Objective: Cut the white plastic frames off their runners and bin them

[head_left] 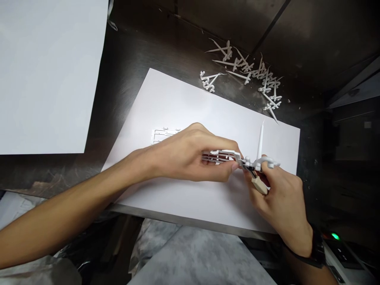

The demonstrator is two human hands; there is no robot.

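Note:
My left hand (190, 152) is closed around a white moulded plastic frame (227, 152), its thumb and index finger pinching near the right end. Most of the frame is hidden by the palm. My right hand (283, 194) grips a pair of nippers with cream handles (259, 185), whose jaws are at the frame's right end. There a white plastic sprue (260, 142) with a long pointed stem sticks up beside the right fingers. Behind the left wrist a white lattice part (157, 135) shows; whether it joins the held frame I cannot tell.
Under my hands lies a white sheet (184, 99) on a dark metal table (133, 51). Several cut-off white sprues (261, 73) are scattered beyond its far edge. Another white sheet (47, 79) is at the upper left. A green light (335, 236) glows at the lower right.

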